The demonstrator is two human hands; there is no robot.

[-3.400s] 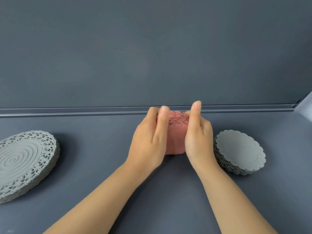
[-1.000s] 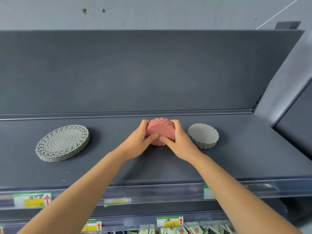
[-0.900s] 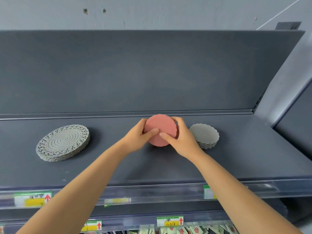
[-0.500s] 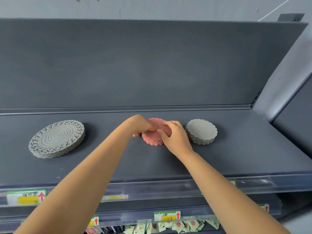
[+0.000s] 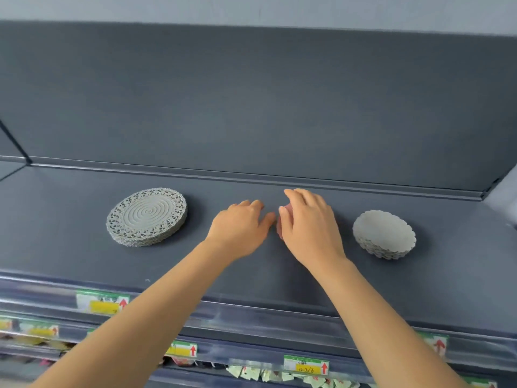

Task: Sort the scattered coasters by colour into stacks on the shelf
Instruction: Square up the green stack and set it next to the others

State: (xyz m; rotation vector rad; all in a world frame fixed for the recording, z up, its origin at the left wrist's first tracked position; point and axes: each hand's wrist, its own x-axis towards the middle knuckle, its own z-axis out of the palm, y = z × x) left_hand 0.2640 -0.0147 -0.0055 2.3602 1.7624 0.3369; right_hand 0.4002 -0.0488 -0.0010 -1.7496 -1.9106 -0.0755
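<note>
Pink coasters sit on the shelf mostly hidden under the right hand, draped over them probably to square the stack (can't tell if it's actually gripping), left hand flat and loose just beside, lacy grey stack and scalloped grey stack well outside either hand.

shelf | left: lacy grey stack | middle: pink stack, mostly hidden | right: scalloped grey stack

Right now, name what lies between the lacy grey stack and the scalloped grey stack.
Head view: the left hand and right hand, covering a mostly hidden pink stack.
</note>
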